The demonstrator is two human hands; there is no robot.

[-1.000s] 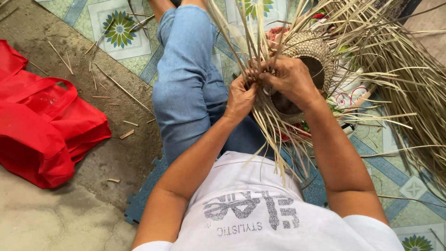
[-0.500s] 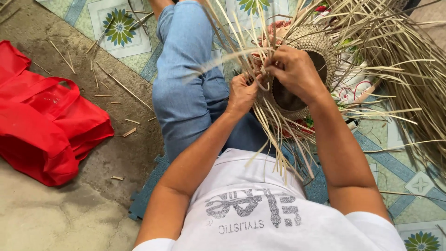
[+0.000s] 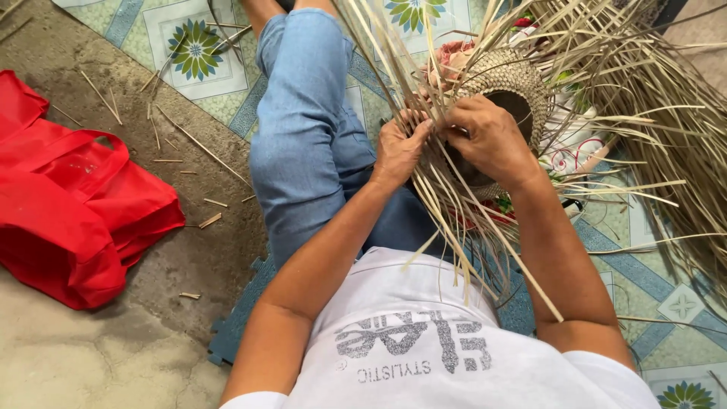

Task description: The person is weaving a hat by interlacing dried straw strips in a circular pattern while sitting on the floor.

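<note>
Nearest the camera, a white shirt (image 3: pixel 424 356) with grey print is seen, and two bare forearms are stretched away from it toward the middle of the view. On the near left, a red cloth bag (image 3: pixel 68 204) is laid on rough grey ground, with short cut pieces of straw (image 3: pixel 189 136) scattered just beyond it. Between the bag and the arms, a leg in blue jeans (image 3: pixel 303 129) is extended away across a patterned floor mat (image 3: pixel 193 45) printed with green flowers.

Farther out, the left hand (image 3: pixel 399 150) is curled closed around a few pale straw strips (image 3: pixel 462 227), which are pinched between thumb and fingers. Just to its right, and touching the same bundle, the right hand (image 3: pixel 490 138) is closed over the strips and pressed against the rim of a partly woven basket (image 3: pixel 511 83). The basket is held in the lap, right of the jeans leg, with its dark opening turned toward the camera. Loose strips are fanned out from its rim in every direction: some hang near over the shirt, many are spread to the far right over the mat. Behind the basket, bits of pink and white material are glimpsed, but what they are cannot be told.
</note>
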